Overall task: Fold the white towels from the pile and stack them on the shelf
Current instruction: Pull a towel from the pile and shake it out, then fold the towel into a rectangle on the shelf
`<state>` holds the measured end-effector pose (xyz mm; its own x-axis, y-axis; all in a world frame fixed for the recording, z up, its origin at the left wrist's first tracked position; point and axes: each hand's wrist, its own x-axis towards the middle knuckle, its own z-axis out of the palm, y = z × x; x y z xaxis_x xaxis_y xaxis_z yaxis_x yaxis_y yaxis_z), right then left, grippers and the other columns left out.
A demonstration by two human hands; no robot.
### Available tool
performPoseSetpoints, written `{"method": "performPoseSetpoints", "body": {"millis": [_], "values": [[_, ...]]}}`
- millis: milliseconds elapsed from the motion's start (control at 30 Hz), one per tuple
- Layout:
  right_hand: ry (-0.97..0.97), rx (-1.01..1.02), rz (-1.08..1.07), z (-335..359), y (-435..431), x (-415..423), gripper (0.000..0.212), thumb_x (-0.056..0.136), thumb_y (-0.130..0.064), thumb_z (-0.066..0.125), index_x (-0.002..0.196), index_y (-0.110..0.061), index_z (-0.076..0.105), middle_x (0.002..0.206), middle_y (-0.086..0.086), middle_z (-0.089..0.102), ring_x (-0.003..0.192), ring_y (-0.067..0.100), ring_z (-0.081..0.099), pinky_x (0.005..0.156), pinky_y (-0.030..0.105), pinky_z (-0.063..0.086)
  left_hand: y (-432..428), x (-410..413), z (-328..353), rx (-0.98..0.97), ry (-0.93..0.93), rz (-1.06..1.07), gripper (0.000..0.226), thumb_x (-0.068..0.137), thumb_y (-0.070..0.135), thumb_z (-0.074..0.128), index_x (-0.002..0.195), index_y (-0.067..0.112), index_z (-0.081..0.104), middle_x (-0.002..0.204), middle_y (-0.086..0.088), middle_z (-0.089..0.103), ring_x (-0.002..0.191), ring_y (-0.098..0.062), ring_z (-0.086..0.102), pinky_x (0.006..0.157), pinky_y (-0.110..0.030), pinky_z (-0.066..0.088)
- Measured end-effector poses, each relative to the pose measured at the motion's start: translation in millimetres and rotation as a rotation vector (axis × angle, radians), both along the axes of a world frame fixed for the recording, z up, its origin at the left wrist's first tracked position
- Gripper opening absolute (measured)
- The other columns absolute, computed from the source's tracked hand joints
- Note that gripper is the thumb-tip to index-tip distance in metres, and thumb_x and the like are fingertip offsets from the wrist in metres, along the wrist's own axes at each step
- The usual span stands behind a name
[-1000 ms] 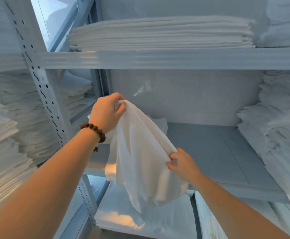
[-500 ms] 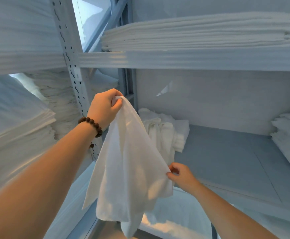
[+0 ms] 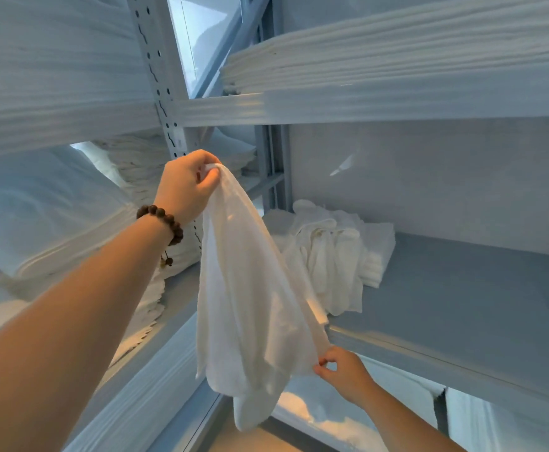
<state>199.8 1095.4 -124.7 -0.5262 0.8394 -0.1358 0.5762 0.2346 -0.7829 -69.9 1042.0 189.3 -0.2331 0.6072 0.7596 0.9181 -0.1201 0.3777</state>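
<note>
Just both hands pinch the towel [image 3: 253, 305] edges.

Brown bead bracelet [image 3: 161, 213]; bright window pane [image 3: 203, 37]; scuffed pale back wall [image 3: 446, 177]

Two hands: the left hand [image 3: 185, 187] and the right hand [image 3: 345, 373]. One hanging towel [image 3: 250, 305]. One loose pile [image 3: 325, 256] of white towels on the shelf [image 3: 462, 305] — too crumpled to count singly. One low folded stack [image 3: 379, 252] just beside it. One tall stack [image 3: 397, 57] on the board above, layers too blurred to number. One perforated upright [image 3: 156, 70]. One beaded bracelet [image 3: 162, 220]. More linen stacks [image 3: 48, 76] in the left bay — at least three.
</note>
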Motion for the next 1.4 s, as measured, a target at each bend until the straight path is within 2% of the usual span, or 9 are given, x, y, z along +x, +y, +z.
{"method": "performPoseSetpoints", "body": {"millis": [200, 333, 467, 733, 1000, 1133, 1200, 1300, 1400], "values": [[-0.137, 0.11, 0.001, -15.4, 7.3, 17.0, 0.007, 0.086, -0.032, 0.064, 0.086, -0.025, 0.065, 0.103, -0.013, 0.061, 0.095, 0.006, 0.056, 0.086, 0.021, 0.042, -3.4, -27.3, -7.2, 0.023, -0.014, 0.065, 0.015, 0.088, 0.014, 0.052, 0.094, 0.01, 0.066, 0.076, 0.0, 0.06, 0.064, -0.009, 0.051, 0.059, -0.016, 0.038], [-0.18, 0.179, -0.048, -8.2, 18.5, 35.2, 0.011, 0.085, -0.026, 0.06, 0.075, -0.022, 0.061, 0.091, -0.004, 0.065, 0.086, 0.014, 0.058, 0.076, 0.026, 0.043, -4.3, -44.7, -20.7, -0.033, -0.01, 0.078, 0.015, 0.089, 0.014, 0.052, 0.095, 0.009, 0.065, 0.079, -0.002, 0.061, 0.071, -0.015, 0.053, 0.062, -0.023, 0.04], [-0.134, 0.242, -0.228, 16.2, 35.9, 58.1, 0.015, 0.081, -0.012, 0.063, 0.067, -0.014, 0.057, 0.078, 0.011, 0.065, 0.077, 0.027, 0.059, 0.068, 0.035, 0.043, -6.4, -65.6, -37.0, -0.099, -0.039, 0.109, 0.015, 0.091, 0.014, 0.051, 0.098, 0.01, 0.064, 0.084, -0.002, 0.061, 0.078, -0.017, 0.054, 0.07, -0.029, 0.043], [0.017, 0.353, -0.537, 76.1, 71.0, 115.2, 0.016, 0.077, 0.0, 0.066, 0.066, -0.005, 0.056, 0.063, 0.009, 0.055, 0.064, 0.025, 0.05, 0.06, 0.031, 0.033, 1.0, -81.8, -79.7, -0.204, -0.083, 0.112, 0.012, 0.092, 0.012, 0.052, 0.098, 0.011, 0.063, 0.088, -0.003, 0.061, 0.083, -0.022, 0.054, 0.076, -0.034, 0.043], [0.046, 0.424, -0.716, 109.5, 74.4, 180.6, 0.014, 0.08, -0.006, 0.07, 0.074, -0.004, 0.057, 0.072, 0.013, 0.059, 0.072, 0.027, 0.052, 0.068, 0.03, 0.034, 33.4, -50.9, -111.7, -0.319, -0.183, 0.03, 0.01, 0.092, 0.009, 0.053, 0.093, 0.012, 0.062, 0.088, -0.008, 0.062, 0.085, -0.023, 0.054, 0.076, -0.032, 0.04], [0.16, 0.414, -0.848, 117.9, 64.9, 215.4, 0.021, 0.081, -0.001, 0.068, 0.101, 0.001, 0.064, 0.093, 0.017, 0.063, 0.086, 0.028, 0.057, 0.08, 0.028, 0.038, 55.7, -15.9, -124.6, -0.343, -0.246, -0.032, 0.011, 0.093, 0.01, 0.051, 0.095, 0.01, 0.062, 0.091, -0.005, 0.058, 0.088, -0.021, 0.05, 0.079, -0.032, 0.038], [0.12, 0.415, -0.882, 121.2, 59.1, 235.8, 0.019, 0.083, -0.006, 0.067, 0.1, 0.001, 0.067, 0.094, 0.015, 0.065, 0.089, 0.029, 0.059, 0.083, 0.032, 0.042, 67.2, 2.3, -132.4, -0.35, -0.292, -0.075, 0.01, 0.094, 0.009, 0.051, 0.093, 0.011, 0.06, 0.091, -0.005, 0.058, 0.088, -0.02, 0.05, 0.078, -0.031, 0.037], [0.254, 0.339, -0.954, 132.5, 48.4, 263.9, 0.009, 0.087, -0.012, 0.065, 0.078, -0.008, 0.064, 0.065, 0.009, 0.055, 0.06, 0.02, 0.048, 0.061, 0.028, 0.039, 84.8, 22.4, -140.2, -0.382, -0.326, -0.15, 0.011, 0.094, 0.009, 0.05, 0.095, 0.007, 0.061, 0.092, -0.007, 0.06, 0.088, -0.023, 0.052, 0.078, -0.033, 0.04], [0.574, 0.288, -0.992, 151.7, 41.5, 284.9, 0.019, 0.091, -0.007, 0.056, 0.074, -0.012, 0.055, 0.062, 0.004, 0.05, 0.062, 0.016, 0.043, 0.065, 0.033, 0.038, 106.3, 39.2, -141.5, -0.378, -0.377, -0.227, 0.012, 0.092, 0.009, 0.051, 0.095, 0.008, 0.062, 0.091, -0.01, 0.061, 0.085, -0.026, 0.055, 0.08, -0.038, 0.045]]}}
